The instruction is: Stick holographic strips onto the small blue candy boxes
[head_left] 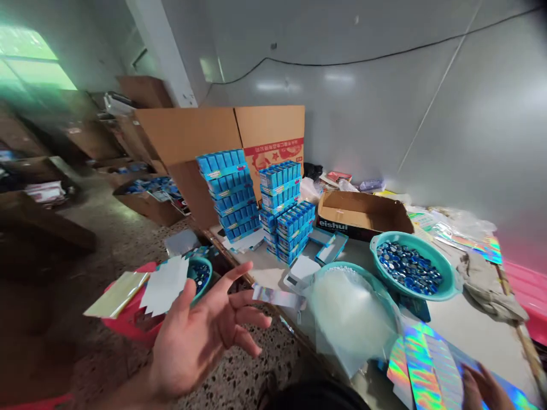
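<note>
My left hand [205, 330] is held palm up over the floor beside the table, its fingers spread apart. A small shiny silver strip [280, 298] lies in line with its fingertips; whether they touch it I cannot tell. At the lower right, my right hand [485, 387] is cut off by the picture edge, its bent fingers closed on the rainbow-shining holographic sheets [427, 364]. Between the hands stands a turquoise basin [344, 266] with a clear plastic bag [354, 313] of pale contents. Behind it, another turquoise basin [453, 279] holds many blue, shiny pieces.
Stacked blue display boxes [228, 196] and a second stack [282, 205] stand before a large carton [192, 128]. An open shallow carton [367, 213] is near the wall. Left of the table, white card [164, 285] and a yellowish packet [117, 293] lie over a red tub [128, 327].
</note>
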`<state>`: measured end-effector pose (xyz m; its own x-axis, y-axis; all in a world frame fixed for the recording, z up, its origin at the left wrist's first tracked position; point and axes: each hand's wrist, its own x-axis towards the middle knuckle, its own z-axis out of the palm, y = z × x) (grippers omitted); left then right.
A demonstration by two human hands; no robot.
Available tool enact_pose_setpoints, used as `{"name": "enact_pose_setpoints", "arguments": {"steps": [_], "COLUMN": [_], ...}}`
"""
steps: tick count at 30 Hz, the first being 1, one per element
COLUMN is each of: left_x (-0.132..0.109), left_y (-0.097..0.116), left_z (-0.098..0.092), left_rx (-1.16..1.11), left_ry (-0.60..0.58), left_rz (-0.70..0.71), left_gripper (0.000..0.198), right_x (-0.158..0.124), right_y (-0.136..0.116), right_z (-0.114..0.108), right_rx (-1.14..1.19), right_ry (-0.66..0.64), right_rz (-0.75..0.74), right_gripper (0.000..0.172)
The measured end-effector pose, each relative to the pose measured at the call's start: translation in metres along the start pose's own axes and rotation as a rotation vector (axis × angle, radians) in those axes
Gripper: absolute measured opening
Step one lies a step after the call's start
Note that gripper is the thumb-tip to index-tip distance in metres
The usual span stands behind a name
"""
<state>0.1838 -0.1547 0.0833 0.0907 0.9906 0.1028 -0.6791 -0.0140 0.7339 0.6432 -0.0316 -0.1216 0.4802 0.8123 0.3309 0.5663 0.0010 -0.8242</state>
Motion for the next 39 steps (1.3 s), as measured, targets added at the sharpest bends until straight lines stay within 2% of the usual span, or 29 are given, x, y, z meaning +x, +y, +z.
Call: {"name": "enact_pose_setpoints", "arguments": {"steps": [2, 3, 6, 8, 10, 12, 14, 18, 22, 26, 29, 34, 39], "left_x": [-0.001, -0.001, 0.001, 0.000, -0.002, -0.003, 0.000, 0.016, 0.044, 0.076, 0.099, 0.141, 0.195], "left_y": [0.000, -0.002, -0.009, -0.011, -0.009, -0.006, -0.006, -0.017, -0.040, -0.061, -0.069, -0.075, -0.060], "left_z": [-0.004, -0.007, -0.020, -0.030, -0.041, -0.051, -0.058, -0.060, -0.053, -0.054, -0.068, -0.105, -0.130], "left_rx": [-0.042, -0.070, -0.160, -0.195, -0.191, -0.139, -0.048, 0.124, 0.215, 0.251, 0.335, 0.686, 0.960], "left_ry": [-0.054, -0.072, -0.088, -0.068, -0.037, 0.003, 0.092, 0.328, 0.494, 0.668, 0.649, 0.576, 0.409], "left_rz": [0.009, 0.010, -0.021, -0.052, -0.080, -0.092, -0.084, -0.033, -0.058, -0.034, -0.054, 0.010, -0.023], "left_gripper": [0.070, 0.070, 0.067, 0.063, 0.063, 0.068, 0.076, 0.091, 0.081, 0.063, 0.053, 0.051, 0.048], "right_x": [-0.002, -0.007, -0.035, -0.053, -0.067, -0.077, -0.086, -0.101, -0.101, -0.085, -0.072, -0.058, -0.039], "right_y": [-0.048, -0.078, -0.174, -0.228, -0.265, -0.287, -0.296, -0.297, -0.287, -0.267, -0.254, -0.243, -0.251], "right_z": [0.018, 0.027, 0.054, 0.069, 0.080, 0.090, 0.101, 0.125, 0.139, 0.153, 0.169, 0.203, 0.237], "right_rx": [0.045, 0.084, 0.328, 0.500, 0.595, 0.645, 0.655, 0.697, 0.650, 0.530, 0.490, 0.436, 0.432], "right_ry": [-0.210, -0.323, -0.642, -0.874, -1.135, -1.275, -1.294, -1.172, -1.004, -0.983, -0.974, -0.860, -0.795], "right_rz": [-0.213, -0.261, -0.312, -0.270, -0.283, -0.263, -0.175, -0.042, -0.070, -0.026, 0.027, -0.051, 0.038], "right_gripper": [0.063, 0.059, 0.048, 0.049, 0.056, 0.065, 0.066, 0.043, 0.037, 0.037, 0.038, 0.033, 0.033]}}
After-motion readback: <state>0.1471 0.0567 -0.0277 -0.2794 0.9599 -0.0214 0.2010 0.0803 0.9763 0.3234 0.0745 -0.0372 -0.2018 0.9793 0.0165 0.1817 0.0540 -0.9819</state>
